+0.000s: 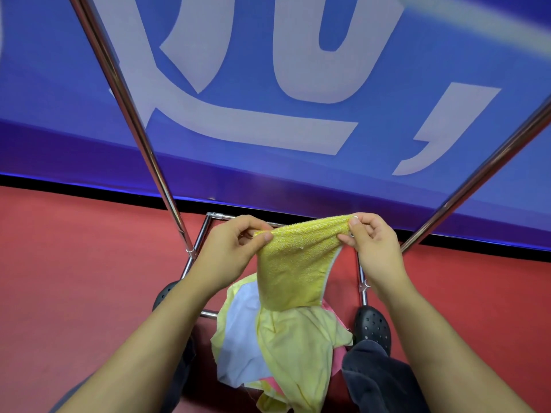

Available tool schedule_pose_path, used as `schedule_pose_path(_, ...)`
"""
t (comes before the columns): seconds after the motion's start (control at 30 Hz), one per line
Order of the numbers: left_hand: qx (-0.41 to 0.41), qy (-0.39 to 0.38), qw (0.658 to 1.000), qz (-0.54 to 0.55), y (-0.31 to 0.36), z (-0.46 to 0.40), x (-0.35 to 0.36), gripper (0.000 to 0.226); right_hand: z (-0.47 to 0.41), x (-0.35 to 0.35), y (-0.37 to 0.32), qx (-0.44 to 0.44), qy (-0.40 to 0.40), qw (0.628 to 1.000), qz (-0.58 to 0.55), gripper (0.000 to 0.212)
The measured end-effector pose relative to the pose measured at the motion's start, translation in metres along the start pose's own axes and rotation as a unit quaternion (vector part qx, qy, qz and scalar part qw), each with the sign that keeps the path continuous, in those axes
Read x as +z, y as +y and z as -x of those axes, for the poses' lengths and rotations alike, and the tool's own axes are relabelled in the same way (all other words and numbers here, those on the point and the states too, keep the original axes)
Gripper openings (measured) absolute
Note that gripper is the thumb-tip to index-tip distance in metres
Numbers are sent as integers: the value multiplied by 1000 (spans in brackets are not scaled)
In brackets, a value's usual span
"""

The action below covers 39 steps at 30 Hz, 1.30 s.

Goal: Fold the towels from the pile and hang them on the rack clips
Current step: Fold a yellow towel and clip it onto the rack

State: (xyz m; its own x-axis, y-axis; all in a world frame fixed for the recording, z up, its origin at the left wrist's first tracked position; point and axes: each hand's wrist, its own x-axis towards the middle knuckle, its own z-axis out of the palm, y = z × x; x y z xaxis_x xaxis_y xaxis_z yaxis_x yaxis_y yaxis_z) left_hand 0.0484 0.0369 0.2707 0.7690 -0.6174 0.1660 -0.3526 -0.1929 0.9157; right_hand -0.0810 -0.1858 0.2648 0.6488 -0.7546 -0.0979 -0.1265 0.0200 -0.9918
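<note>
The fingers (267, 237) of the left hand (229, 251) and right hand (374, 248) pinched the top corners of a bright yellow terry towel (293, 263), which hung above the pastel cloth pile (268, 338) on the red floor (74, 278). Matching the corners evenly (no clips showed) would probably keep the fold square.
</note>
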Motion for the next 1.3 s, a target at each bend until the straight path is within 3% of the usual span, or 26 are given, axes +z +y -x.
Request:
schedule_pose_path(0.07,53,-76,990,-103,-2,3,-2,31,-1,0,3,0,2,1000,14,8)
schedule_pose_path(0.17,121,-213,944,-222,7,10,5,56,-2,0,8,-4,-7,999,41,11)
schedule_pose_path(0.4,74,-352,886,-291,7,20,28,71,3,5,11,-9,-50,994,99,12)
schedule_pose_path(0.53,-1,-343,900,-271,1,15,25,71,4,6,12,-13,-67,992,109,14)
schedule_pose_path(0.7,-100,-296,942,-120,-14,7,18,66,7,12,12,-11,-104,990,91,8)
schedule_pose_path(0.87,-158,-240,957,-32,-17,2,14,60,16,21,13,2,-175,981,78,9)
schedule_pose_path(1.3,-175,-185,967,-4,-30,-3,10,52,42,43,8,-7,-238,959,155,3)
